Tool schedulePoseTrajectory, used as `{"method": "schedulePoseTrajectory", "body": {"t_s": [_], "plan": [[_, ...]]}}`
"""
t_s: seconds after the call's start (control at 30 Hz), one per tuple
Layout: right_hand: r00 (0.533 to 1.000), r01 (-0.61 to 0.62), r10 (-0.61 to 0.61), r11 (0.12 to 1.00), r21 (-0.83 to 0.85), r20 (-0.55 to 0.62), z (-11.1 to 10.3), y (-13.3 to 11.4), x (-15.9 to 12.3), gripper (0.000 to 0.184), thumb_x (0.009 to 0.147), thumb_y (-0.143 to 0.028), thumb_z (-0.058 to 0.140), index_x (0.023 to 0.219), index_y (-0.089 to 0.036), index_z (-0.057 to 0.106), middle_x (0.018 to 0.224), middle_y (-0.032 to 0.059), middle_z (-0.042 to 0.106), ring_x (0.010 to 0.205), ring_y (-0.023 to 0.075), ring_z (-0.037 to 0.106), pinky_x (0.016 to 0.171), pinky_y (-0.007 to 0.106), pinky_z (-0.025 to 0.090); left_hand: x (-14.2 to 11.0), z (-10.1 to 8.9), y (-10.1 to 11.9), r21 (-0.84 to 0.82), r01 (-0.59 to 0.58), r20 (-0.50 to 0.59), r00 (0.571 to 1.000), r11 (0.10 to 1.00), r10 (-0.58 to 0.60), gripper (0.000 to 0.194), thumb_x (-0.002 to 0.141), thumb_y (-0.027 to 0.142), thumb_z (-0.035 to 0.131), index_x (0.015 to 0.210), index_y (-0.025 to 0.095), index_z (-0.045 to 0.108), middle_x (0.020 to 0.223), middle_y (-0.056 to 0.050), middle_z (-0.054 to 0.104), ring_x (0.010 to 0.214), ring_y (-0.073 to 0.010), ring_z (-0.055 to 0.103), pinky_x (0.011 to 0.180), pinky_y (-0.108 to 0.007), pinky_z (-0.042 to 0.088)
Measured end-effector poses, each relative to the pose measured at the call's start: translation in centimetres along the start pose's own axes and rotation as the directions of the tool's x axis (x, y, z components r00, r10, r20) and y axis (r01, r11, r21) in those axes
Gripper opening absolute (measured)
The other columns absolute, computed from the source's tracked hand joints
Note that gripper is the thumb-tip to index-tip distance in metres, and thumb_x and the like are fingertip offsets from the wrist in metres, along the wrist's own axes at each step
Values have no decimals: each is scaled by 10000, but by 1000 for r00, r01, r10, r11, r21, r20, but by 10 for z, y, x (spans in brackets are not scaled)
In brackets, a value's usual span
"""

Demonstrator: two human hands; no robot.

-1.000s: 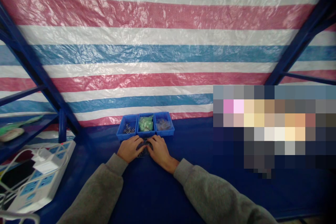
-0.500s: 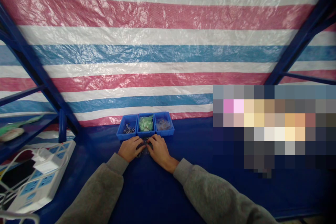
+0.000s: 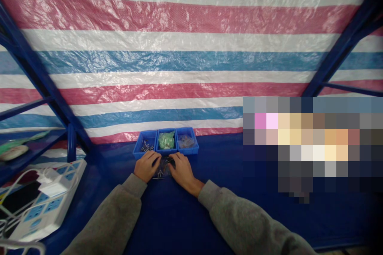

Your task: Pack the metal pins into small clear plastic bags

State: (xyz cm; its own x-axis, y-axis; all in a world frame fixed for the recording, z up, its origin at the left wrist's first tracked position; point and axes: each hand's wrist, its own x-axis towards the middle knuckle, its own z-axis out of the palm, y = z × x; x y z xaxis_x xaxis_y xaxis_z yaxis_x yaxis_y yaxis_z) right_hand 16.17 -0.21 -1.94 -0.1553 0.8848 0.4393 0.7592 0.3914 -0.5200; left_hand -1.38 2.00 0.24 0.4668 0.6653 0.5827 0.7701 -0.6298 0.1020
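A small clear plastic bag (image 3: 164,168) with slim metal pieces in it lies on the blue tabletop. My left hand (image 3: 146,166) is closed at the bag's left edge, thumb and fingers curled. Opposite it, my right hand (image 3: 182,171) pinches the upper right part, where something dark shows by the fingertips. Just beyond my hands stand three blue bins in a row. Metal screw-like pieces (image 3: 147,146) lie in the left bin (image 3: 138,153), green packets (image 3: 166,141) in the middle bin (image 3: 166,152), and clear packets (image 3: 186,142) in the right bin (image 3: 191,152).
A white power strip (image 3: 56,211) with a plugged-in white adapter (image 3: 52,183) and cables is at the left. Blue frame posts (image 3: 44,75) rise on both sides of a striped plastic sheet (image 3: 185,59). The right side of the table is partly pixelated.
My left hand has drawn slightly back to the left, its thumb moving off the bag's middle. More of the bag shows between my hands. The bins have not moved.
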Motion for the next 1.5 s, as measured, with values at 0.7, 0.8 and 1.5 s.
{"method": "schedulePoseTrajectory", "body": {"t_s": [0.7,0.8,1.5], "plan": [[999,8,-4,997,-81,50,0,3,2,128,820,-240,580,935,-234,637,941,26,613,910,182,524,782,294,364,-4,7,-5,27,7,58,998,1000,-8,192,870,245,432,903,209,618,874,-35,645,844,-147,595,791,-262,471],[999,0,3,998,-68,46,1,4,3,115,827,-233,572,920,-236,640,918,23,623,897,181,527,775,293,356,-3,7,-4,27,15,76,997,1000,-17,192,869,240,432,903,203,618,871,-38,642,837,-147,597,776,-260,475],[999,-24,25,995,-94,19,0,2,2,117,860,-222,513,873,-218,629,850,18,640,838,165,538,752,289,301,-4,7,-3,12,2,97,995,1000,-4,198,875,244,426,905,204,618,855,-34,648,803,-140,604,728,-241,472]]}}
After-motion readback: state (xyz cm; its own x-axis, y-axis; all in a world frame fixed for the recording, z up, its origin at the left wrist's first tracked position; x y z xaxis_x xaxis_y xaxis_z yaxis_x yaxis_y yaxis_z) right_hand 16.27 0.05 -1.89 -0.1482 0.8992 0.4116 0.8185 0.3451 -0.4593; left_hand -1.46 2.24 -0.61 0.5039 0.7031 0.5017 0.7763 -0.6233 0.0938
